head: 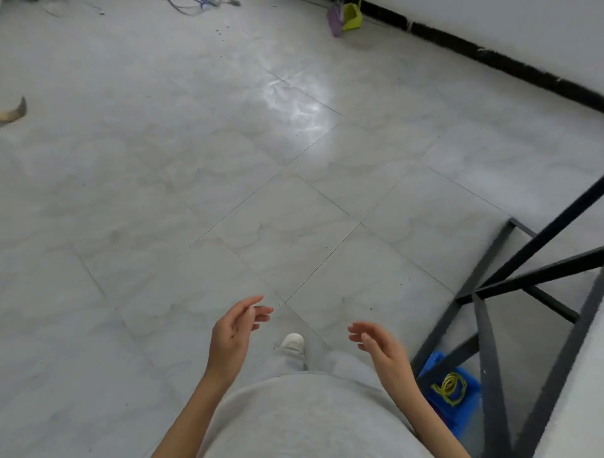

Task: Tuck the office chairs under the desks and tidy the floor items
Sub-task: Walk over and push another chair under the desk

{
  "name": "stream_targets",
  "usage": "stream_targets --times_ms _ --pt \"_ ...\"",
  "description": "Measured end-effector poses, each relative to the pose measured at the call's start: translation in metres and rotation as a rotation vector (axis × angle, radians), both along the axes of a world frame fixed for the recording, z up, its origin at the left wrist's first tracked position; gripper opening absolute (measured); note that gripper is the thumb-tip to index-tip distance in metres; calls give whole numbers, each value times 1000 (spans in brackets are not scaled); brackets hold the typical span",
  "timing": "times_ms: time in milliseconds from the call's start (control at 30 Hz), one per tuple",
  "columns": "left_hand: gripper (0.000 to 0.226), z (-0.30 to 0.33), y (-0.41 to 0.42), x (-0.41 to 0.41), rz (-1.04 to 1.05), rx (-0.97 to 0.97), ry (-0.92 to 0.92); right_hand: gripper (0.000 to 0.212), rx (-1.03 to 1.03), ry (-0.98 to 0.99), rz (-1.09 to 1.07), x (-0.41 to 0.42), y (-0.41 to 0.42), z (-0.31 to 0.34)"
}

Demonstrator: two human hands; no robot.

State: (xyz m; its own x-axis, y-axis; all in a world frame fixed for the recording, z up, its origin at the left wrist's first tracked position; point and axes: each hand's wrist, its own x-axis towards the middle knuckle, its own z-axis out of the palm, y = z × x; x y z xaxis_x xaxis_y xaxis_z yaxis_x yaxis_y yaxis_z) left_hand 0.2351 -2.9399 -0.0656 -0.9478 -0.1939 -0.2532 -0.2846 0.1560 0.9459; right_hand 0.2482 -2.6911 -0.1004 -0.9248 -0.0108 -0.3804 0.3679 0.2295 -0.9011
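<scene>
My left hand (233, 330) and my right hand (380, 343) hang in front of me over the grey tiled floor (261, 183), fingers relaxed, palms turned toward each other, holding nothing. No office chair is in view. Far ahead by the wall lie a lime-green item (352, 15) and a purple item (336, 19). A tangle of cables (199, 4) lies at the top edge of the floor.
A black metal desk frame (510, 281) stands at the right, with a blue bin (457, 402) holding a yellow-green cord under it. A black skirting (490, 55) runs along the white wall. A tan curved thing (14, 112) pokes in at the left edge. My white shoe (293, 341) is below.
</scene>
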Motion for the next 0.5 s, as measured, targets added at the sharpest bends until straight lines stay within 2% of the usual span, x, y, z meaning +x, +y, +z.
stream_targets --times_ms 233,433,500 --pt "26 19 47 -232 -466 -53 20 30 49 -10 -383 -93 23 5" --pt "22 -2 129 -378 -556 -17 6 33 43 -14 -467 -236 72 -17" --pt "28 -7 149 -412 -532 -7 -29 36 36 15 -481 -299 99 -13"
